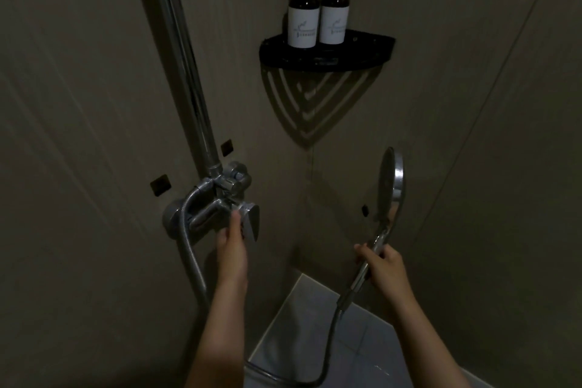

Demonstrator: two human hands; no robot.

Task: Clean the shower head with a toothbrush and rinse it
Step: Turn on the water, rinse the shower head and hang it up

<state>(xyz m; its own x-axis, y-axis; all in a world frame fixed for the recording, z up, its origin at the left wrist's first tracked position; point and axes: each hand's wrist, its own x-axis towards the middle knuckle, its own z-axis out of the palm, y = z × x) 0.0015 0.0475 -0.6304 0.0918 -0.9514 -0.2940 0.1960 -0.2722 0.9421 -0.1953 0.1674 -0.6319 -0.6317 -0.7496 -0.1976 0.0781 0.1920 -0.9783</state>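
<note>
Now, shower head upright, right of centre.
Right hand curls round its handle below the head; left hand pinches the mixer lever.

Two dark pump bottles standing side by side on a black corner shelf, its shadow falling below it, a chrome pipe rising at left.

Right hand grips shower head; left hand grips tap lever.

Two pump bottles, one corner shelf, one shower head, one hose, one mixer tap, one left hand, one right hand.
</note>
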